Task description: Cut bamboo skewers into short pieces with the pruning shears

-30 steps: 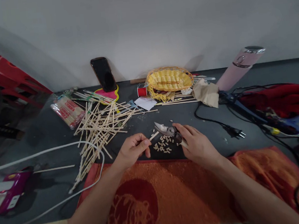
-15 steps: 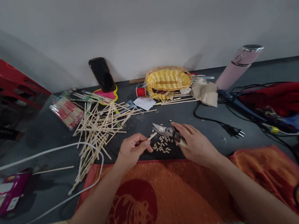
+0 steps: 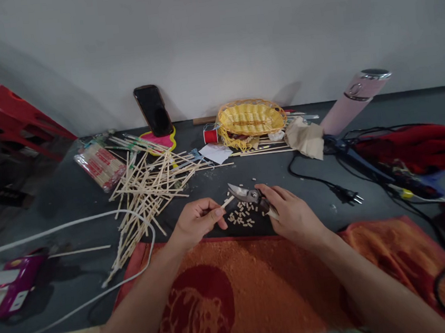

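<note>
My left hand (image 3: pixel 201 221) pinches a thin wooden stick (image 3: pixel 228 201), whose free end points up and right toward the pruning shears (image 3: pixel 245 194). Wrapped around the shears' handles is my right hand (image 3: pixel 293 212). The curved metal blade points left, close to the stick's tip; whether they touch I cannot tell. Below the shears, a scatter of short cut wooden pieces (image 3: pixel 240 216) lies on the dark table. A loose heap of long wooden sticks (image 3: pixel 149 187) spreads to the left of my left hand.
An orange towel (image 3: pixel 274 283) lies along the front edge under my forearms. A yellow basket (image 3: pixel 252 118), red thread spool (image 3: pixel 210 136), phone (image 3: pixel 153 110) and pink bottle (image 3: pixel 354 100) stand at the back. A black plug (image 3: pixel 349 195) lies at right; a white cable (image 3: pixel 151 248) loops at left.
Both hands keep nearly the same pose, with the stick and shears in them. The whole view has shifted very slightly.
</note>
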Motion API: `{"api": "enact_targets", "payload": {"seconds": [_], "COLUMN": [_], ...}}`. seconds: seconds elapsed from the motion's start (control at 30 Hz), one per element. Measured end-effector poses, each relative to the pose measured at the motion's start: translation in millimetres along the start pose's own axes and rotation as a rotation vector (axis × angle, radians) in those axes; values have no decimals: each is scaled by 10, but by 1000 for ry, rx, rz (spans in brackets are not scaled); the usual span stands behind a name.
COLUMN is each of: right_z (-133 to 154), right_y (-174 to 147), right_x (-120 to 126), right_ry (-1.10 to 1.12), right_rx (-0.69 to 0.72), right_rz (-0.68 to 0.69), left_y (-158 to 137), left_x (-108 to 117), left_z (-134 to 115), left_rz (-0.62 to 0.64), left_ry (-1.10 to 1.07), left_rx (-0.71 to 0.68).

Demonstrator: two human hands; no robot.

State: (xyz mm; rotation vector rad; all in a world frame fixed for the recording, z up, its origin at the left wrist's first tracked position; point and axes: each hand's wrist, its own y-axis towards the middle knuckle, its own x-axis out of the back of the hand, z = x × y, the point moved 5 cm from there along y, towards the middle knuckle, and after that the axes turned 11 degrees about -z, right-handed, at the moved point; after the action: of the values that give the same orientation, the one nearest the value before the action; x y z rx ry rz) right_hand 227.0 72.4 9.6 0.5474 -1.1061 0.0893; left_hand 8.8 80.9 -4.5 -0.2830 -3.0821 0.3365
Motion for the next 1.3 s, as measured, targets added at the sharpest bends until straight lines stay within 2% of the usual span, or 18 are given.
{"api": "enact_targets", "payload": {"seconds": [0.13, 0.23, 0.3, 0.5, 0.67, 0.9, 1.1, 1.17, 1.3], "right_z": [-30, -53, -55, -36, -12, -1, -36, -37, -25], "right_y": [4, 1, 0, -1, -9, -11, 0, 1, 7], "right_x": [-30, -43, -41, -20, -7, -10, -45, -45, -20], "right_ry": [-16, -22, -8, 45, 31, 2, -15, -12, 21], "right_rx": [-3, -1, 1, 20, 40, 4, 10, 19, 32], "right_rz": [0, 10, 23, 32, 12, 21, 16, 26, 54], "left_y": [13, 5, 1, -11, -30, -1, 9, 2, -1], "left_x": [4, 16, 18, -5, -14, -14, 5, 6, 2], "left_z": [-20, -19, -8, 16, 3, -10, -8, -3, 1], "left_rz": [-130, -187, -164, 10, 56, 3, -196, -199, -123], "left_ry": [122, 161, 121, -103, -149, -78, 122, 120, 6], "left_rx": [-123, -163, -140, 41, 97, 18, -144, -135, -56]}}
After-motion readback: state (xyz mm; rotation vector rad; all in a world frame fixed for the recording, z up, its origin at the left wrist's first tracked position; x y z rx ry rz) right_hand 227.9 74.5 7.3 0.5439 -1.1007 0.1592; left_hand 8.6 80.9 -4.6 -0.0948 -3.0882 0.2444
